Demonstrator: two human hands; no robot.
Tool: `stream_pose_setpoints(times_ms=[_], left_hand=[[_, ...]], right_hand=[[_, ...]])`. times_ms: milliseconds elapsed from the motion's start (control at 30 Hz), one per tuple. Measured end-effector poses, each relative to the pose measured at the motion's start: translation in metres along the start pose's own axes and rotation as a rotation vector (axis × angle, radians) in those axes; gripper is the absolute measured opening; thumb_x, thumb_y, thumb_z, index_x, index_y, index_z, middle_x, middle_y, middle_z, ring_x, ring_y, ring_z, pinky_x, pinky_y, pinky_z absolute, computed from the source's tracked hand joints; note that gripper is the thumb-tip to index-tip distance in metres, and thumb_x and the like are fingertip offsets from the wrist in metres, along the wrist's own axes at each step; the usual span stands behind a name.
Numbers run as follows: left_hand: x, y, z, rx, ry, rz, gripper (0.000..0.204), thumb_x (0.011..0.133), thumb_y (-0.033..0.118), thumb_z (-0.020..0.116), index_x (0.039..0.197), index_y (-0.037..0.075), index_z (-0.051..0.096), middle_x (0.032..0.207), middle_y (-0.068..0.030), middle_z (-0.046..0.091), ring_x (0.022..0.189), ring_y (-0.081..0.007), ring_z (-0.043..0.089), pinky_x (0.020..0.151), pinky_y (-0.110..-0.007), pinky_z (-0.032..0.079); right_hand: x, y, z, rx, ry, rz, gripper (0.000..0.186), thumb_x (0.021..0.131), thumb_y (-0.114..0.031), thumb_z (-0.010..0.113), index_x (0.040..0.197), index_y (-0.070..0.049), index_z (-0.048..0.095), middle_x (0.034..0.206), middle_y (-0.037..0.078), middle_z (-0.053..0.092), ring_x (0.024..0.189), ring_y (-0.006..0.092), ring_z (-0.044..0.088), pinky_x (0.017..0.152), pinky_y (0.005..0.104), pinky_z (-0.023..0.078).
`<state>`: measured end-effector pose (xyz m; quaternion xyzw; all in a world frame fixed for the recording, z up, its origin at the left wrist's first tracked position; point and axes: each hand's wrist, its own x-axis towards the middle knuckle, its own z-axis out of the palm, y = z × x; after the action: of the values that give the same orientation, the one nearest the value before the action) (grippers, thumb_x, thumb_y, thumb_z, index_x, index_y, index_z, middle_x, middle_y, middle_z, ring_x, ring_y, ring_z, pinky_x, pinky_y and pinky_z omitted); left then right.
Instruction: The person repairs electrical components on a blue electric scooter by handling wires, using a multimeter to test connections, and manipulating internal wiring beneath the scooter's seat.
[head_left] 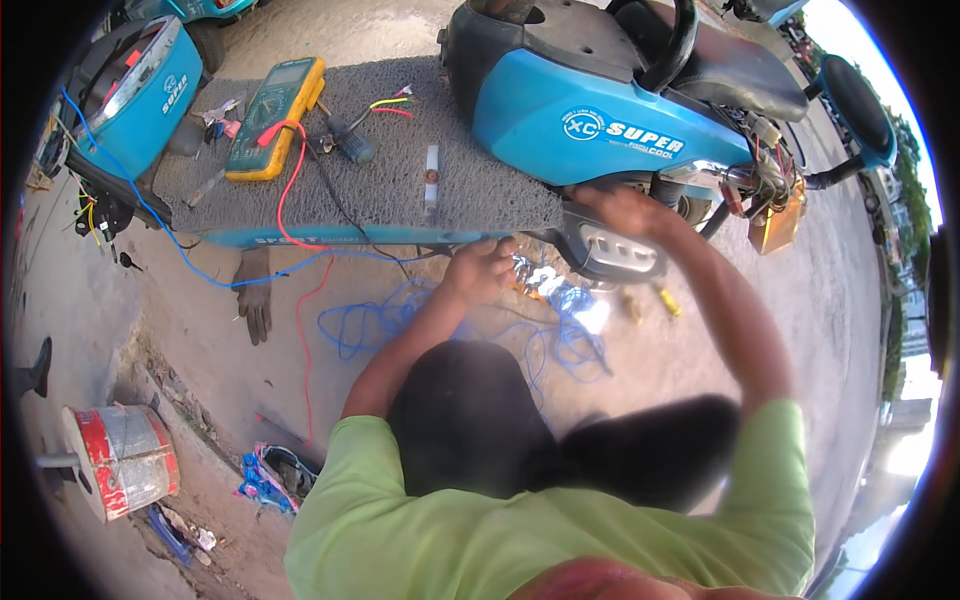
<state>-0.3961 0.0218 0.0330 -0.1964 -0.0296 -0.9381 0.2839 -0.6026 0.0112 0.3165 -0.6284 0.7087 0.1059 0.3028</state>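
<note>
A blue and black electric scooter stands before me, its floorboard covered by a grey textured mat. My left hand is raised to the floorboard's lower edge with its fingers bent inward; whatever they grip is hidden. My right hand reaches in under the blue body panel, just above a black and silver footrest. Its fingertips are out of sight behind the scooter. A yellow and green multimeter lies on the mat, with a red test lead running off it to the ground.
Tangled blue wire lies on the ground below my left hand. Loose wiring hangs from the scooter's right end. A dark glove rests near the floorboard. At lower left stands a red and silver drum. A yellow object lies on the ground.
</note>
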Motion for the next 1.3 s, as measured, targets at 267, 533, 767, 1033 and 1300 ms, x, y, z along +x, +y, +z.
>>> stream_pose_setpoints(times_ms=[267,533,767,1033,1300], left_hand=[[0.003,0.000,0.002,-0.015,-0.031,0.020,0.021,0.101,0.021,0.060,0.111,0.001,0.060,0.107,-0.0071,0.062,0.084,-0.0175,0.064,0.084,-0.038,0.049],[0.008,-0.003,0.002,0.024,-0.017,0.064,0.023,0.100,0.019,0.062,0.113,0.000,0.063,0.107,-0.0085,0.064,0.096,-0.0219,0.066,0.089,-0.043,0.051],[0.010,-0.005,0.004,0.099,0.103,0.107,0.032,0.093,0.019,0.073,0.116,-0.002,0.064,0.102,-0.0050,0.063,0.088,-0.0174,0.062,0.086,-0.041,0.051],[-0.001,0.003,-0.017,-0.035,-0.097,0.003,0.046,0.096,0.028,0.065,0.132,0.000,0.057,0.116,-0.0121,0.066,0.110,-0.0349,0.060,0.093,-0.047,0.050],[0.008,-0.001,0.002,0.023,0.118,0.072,0.035,0.088,0.017,0.078,0.111,0.007,0.054,0.093,0.0012,0.043,0.086,-0.0145,0.046,0.085,-0.037,0.042]], right_hand=[[0.038,-0.024,-0.002,0.291,-0.066,-0.022,0.050,0.097,-0.031,0.070,0.144,-0.016,0.060,0.140,0.013,0.063,0.127,0.0234,0.056,0.108,0.0400,0.045],[0.081,0.010,0.005,0.226,-0.081,-0.043,0.054,0.095,-0.033,0.074,0.142,-0.009,0.060,0.133,0.016,0.065,0.118,0.0260,0.060,0.104,0.0414,0.047],[0.081,0.014,0.014,0.297,-0.045,0.002,0.051,0.091,-0.036,0.077,0.136,-0.013,0.067,0.129,0.014,0.067,0.115,0.0251,0.062,0.100,0.0405,0.050],[-0.008,-0.006,-0.007,0.041,0.141,-0.272,0.035,0.092,-0.021,0.064,0.124,-0.011,0.074,0.122,0.015,0.073,0.110,0.0246,0.070,0.098,0.0375,0.053],[-0.052,0.019,0.029,-0.154,0.699,-0.606,0.022,0.080,-0.016,0.071,0.100,-0.007,0.071,0.089,0.015,0.068,0.088,0.0353,0.068,0.081,0.0454,0.054]])
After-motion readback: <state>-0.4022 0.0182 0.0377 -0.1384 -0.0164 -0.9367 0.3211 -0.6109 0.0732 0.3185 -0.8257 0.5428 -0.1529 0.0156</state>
